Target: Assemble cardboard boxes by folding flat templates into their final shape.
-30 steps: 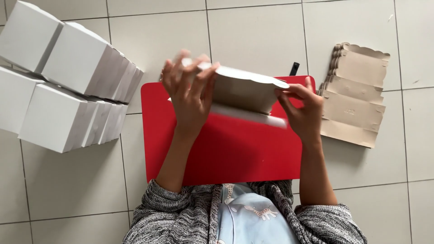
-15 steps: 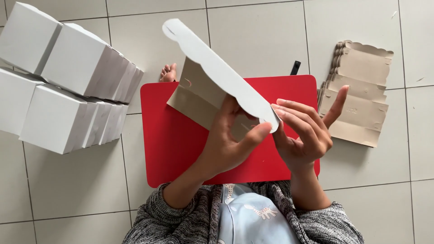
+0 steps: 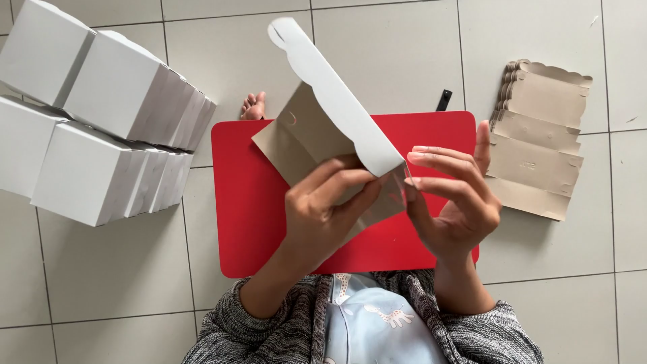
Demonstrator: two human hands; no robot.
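Observation:
A flat cardboard box blank (image 3: 317,114), white outside and brown inside with a scalloped flap, is raised over a red board (image 3: 249,216). My left hand (image 3: 327,216) grips its lower edge, thumb and fingers pinched on the card. My right hand (image 3: 451,202) touches the same corner from the right, fingers curled against the fold. The flap points up and to the left.
Several folded white boxes (image 3: 101,128) are stacked on the tiled floor at the left. A pile of flat brown blanks (image 3: 539,148) lies at the right. A small black object (image 3: 443,100) sits behind the board. A bare foot (image 3: 254,106) shows past the board's far edge.
The blank was held low and flat between both hands, then lifted and opened with the flap swung upward. Both hands have moved closer to me and now pinch its lower corner.

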